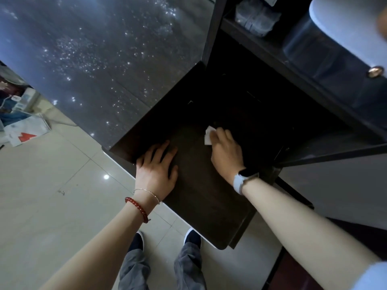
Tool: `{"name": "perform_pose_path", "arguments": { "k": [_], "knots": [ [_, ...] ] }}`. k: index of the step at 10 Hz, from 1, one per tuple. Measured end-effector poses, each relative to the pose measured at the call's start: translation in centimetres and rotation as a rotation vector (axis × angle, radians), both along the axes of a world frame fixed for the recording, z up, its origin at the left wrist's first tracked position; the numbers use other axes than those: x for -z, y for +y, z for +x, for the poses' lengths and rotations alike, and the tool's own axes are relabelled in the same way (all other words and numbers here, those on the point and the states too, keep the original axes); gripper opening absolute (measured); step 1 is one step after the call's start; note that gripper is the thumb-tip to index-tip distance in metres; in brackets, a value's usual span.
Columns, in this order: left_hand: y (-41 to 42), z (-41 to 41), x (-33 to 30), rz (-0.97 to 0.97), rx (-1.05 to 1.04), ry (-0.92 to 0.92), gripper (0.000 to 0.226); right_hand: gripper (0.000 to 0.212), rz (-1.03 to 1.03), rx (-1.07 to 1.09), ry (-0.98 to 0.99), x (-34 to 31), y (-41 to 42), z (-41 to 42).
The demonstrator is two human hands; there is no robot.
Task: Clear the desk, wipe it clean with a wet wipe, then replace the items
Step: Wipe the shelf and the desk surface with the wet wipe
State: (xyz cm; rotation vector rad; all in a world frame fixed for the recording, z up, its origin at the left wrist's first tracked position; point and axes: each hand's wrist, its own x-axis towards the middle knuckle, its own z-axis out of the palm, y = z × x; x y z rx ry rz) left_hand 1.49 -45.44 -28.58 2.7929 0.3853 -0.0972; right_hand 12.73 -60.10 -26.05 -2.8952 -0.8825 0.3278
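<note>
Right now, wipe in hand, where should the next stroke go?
Probably sweep the right hand with the wet wipe toward the near edge of the dark desk; that stretch lies bare, and the left hand rests flat, steadying.

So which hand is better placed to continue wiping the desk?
The right hand, most likely. It already presses the white wipe on the dark desk. The left hand lies flat near the desk's edge, holding nothing, and seems only to steady it.
</note>
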Motion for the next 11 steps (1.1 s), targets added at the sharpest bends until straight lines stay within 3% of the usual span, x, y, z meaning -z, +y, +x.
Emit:
{"name": "perform_pose_path", "arguments": {
  "k": [1, 3, 5, 7, 9, 11],
  "knots": [
    [0.0, 0.1, 0.0, -0.026, -0.013, 0.011, 0.049, 0.044, 0.032, -0.040, -0.057, 0.5, -0.5, 0.7],
    [0.4, -0.1, 0.5, 0.034, 0.012, -0.045, 0.051, 0.039, 0.300, 0.261, 0.038, 1.3, 4.5, 3.1],
    [0.6, 0.0, 1.0, 0.008, 0.011, -0.100, 0.050, 0.054, 0.191, 0.146, -0.035, 2.1, 7.4, 4.1],
    [0.7, -0.1, 1.2, -0.010, -0.007, -0.131, 0.049, 0.052, 0.196, 0.175, -0.072, 2.3, 7.6, 3.3],
    [0.6, 0.0, 1.2, -0.004, -0.008, -0.141, 0.049, 0.061, 0.068, 0.177, 0.004, 1.6, 8.2, 3.7],
    [0.6, 0.0, 1.3, -0.001, -0.014, -0.148, 0.049, 0.058, 0.077, 0.199, 0.060, 1.4, 8.3, 4.2]
  ]
}}
